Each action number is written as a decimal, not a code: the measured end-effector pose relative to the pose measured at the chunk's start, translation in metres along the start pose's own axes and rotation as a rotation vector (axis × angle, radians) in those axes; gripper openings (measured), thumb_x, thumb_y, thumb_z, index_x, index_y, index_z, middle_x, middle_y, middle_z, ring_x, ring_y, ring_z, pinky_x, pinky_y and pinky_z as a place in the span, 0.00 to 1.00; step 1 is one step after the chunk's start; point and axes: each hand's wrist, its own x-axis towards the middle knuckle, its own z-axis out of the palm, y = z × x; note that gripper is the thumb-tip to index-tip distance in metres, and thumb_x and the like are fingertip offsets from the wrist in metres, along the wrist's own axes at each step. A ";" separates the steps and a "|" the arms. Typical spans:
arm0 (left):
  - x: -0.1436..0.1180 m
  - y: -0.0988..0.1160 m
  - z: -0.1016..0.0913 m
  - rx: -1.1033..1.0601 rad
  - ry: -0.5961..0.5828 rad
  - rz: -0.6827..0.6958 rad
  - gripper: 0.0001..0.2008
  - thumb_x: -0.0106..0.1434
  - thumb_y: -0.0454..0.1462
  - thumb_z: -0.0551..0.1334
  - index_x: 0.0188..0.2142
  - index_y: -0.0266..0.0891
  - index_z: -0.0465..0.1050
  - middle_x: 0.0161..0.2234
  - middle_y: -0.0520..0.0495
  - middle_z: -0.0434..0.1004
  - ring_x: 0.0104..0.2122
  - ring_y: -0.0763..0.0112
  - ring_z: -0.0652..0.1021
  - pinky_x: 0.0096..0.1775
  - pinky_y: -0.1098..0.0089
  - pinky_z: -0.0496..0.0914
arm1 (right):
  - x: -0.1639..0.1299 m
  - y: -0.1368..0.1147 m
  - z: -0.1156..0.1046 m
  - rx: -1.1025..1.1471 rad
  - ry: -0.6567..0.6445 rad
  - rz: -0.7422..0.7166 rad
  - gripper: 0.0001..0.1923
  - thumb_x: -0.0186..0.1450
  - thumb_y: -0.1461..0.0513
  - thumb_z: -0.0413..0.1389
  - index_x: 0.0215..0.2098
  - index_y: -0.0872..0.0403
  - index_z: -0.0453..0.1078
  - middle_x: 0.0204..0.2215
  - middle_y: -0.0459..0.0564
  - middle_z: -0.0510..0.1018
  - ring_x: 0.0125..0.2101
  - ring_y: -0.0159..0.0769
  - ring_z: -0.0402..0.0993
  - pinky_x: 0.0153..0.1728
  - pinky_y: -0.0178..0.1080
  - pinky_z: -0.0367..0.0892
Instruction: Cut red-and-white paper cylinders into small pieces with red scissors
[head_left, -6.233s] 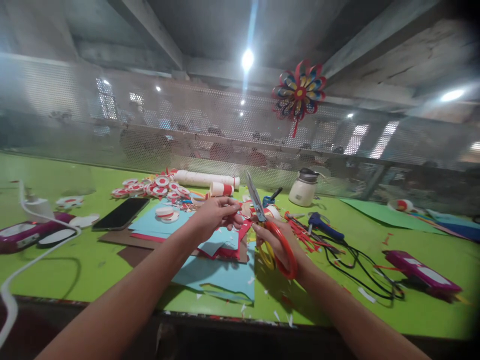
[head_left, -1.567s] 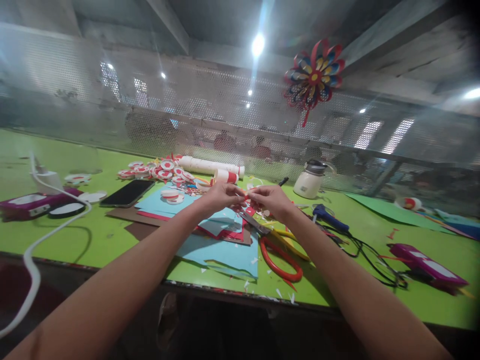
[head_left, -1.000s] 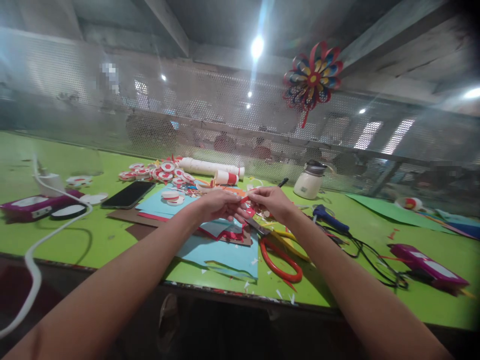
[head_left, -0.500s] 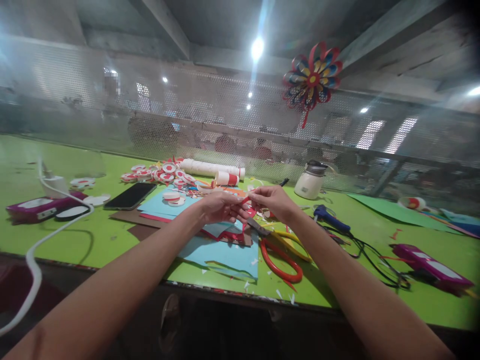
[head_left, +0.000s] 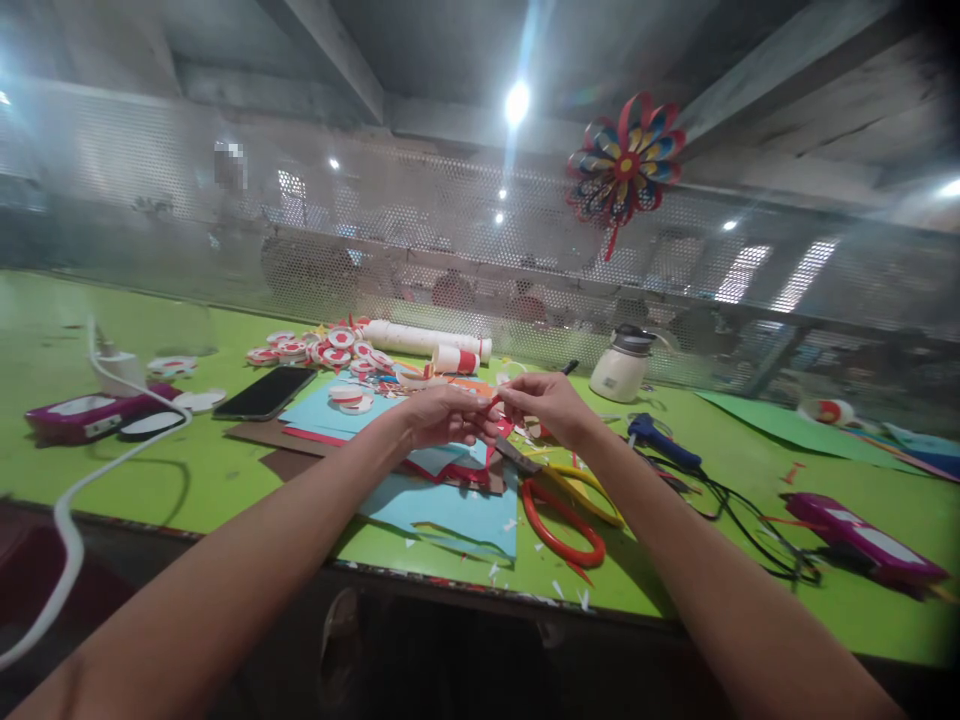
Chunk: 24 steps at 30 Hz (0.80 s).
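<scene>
**Both hands pinch a small red paper strip**

Above the middle of the green table (head_left: 150, 480), the left hand (head_left: 442, 415) and right hand (head_left: 544, 403) meet fingertip to fingertip, each pinched shut on one end of a small red paper strip (head_left: 495, 402), seemingly to keep it taut and raised for close work. The red-and-yellow-handled scissors (head_left: 559, 505) lie released just beneath the right wrist, beside the blue paper sheets (head_left: 450, 510).

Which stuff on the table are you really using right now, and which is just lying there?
In use: left hand and right hand, pinching a small red paper piece.

Lying about: scissors, phone, blue paper, white jar, red-and-white discs, glue gun.
</scene>
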 end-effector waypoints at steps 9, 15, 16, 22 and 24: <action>-0.005 0.005 0.012 0.201 -0.047 0.242 0.15 0.58 0.43 0.59 0.34 0.31 0.73 0.30 0.40 0.77 0.30 0.70 0.76 0.32 0.70 0.69 | 0.001 0.002 -0.010 0.255 -0.078 0.092 0.11 0.53 0.58 0.62 0.24 0.59 0.70 0.18 0.43 0.72 0.17 0.23 0.64 0.20 0.30 0.59; -0.011 0.011 0.022 0.492 -0.015 0.456 0.13 0.55 0.42 0.62 0.30 0.31 0.75 0.28 0.43 0.77 0.27 0.73 0.75 0.33 0.69 0.70 | -0.002 0.000 -0.014 0.402 -0.247 0.186 0.10 0.53 0.59 0.62 0.27 0.59 0.70 0.16 0.42 0.70 0.17 0.24 0.63 0.20 0.30 0.61; -0.012 0.011 0.022 0.512 -0.009 0.471 0.13 0.55 0.42 0.62 0.30 0.31 0.75 0.27 0.43 0.78 0.26 0.73 0.75 0.33 0.70 0.70 | -0.002 0.000 -0.013 0.417 -0.262 0.192 0.10 0.54 0.60 0.62 0.27 0.59 0.70 0.16 0.42 0.70 0.17 0.23 0.63 0.20 0.30 0.61; -0.014 0.015 0.023 0.565 0.013 0.494 0.11 0.55 0.40 0.62 0.27 0.32 0.75 0.25 0.45 0.77 0.25 0.74 0.74 0.31 0.71 0.69 | -0.003 0.001 -0.013 0.539 -0.330 0.215 0.06 0.57 0.63 0.60 0.27 0.60 0.70 0.16 0.43 0.71 0.17 0.22 0.63 0.19 0.29 0.60; -0.014 0.015 0.022 0.565 0.010 0.497 0.11 0.55 0.40 0.62 0.28 0.32 0.75 0.26 0.45 0.77 0.26 0.74 0.74 0.32 0.71 0.69 | -0.003 0.001 -0.014 0.549 -0.340 0.214 0.06 0.57 0.63 0.60 0.28 0.60 0.71 0.16 0.43 0.72 0.16 0.22 0.63 0.19 0.28 0.60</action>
